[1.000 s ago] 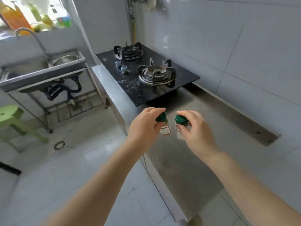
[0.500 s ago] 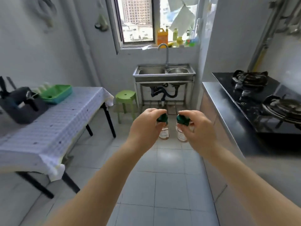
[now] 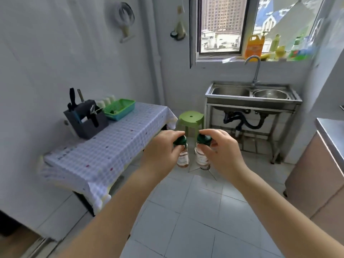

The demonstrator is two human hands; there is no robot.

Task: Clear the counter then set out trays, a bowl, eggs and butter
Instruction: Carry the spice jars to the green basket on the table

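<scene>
I carry two small glass jars with dark green caps in front of me, above the tiled floor. My left hand [image 3: 163,149] grips the left jar [image 3: 182,157] by its cap from above. My right hand [image 3: 219,148] grips the right jar [image 3: 202,158] the same way. Both jars hang upright, close together, with pale labels showing. The steel counter [image 3: 333,138] shows only as an edge at the far right.
A table with a checked cloth [image 3: 111,146] stands at the left, bearing a dark utensil holder [image 3: 87,118] and a green basket [image 3: 119,108]. A green stool [image 3: 190,118] and a steel sink [image 3: 251,95] stand ahead under the window.
My view has swung left, away from the stove and counter toward the table and sink. Both hands still hold the jars by their caps in front of me.
</scene>
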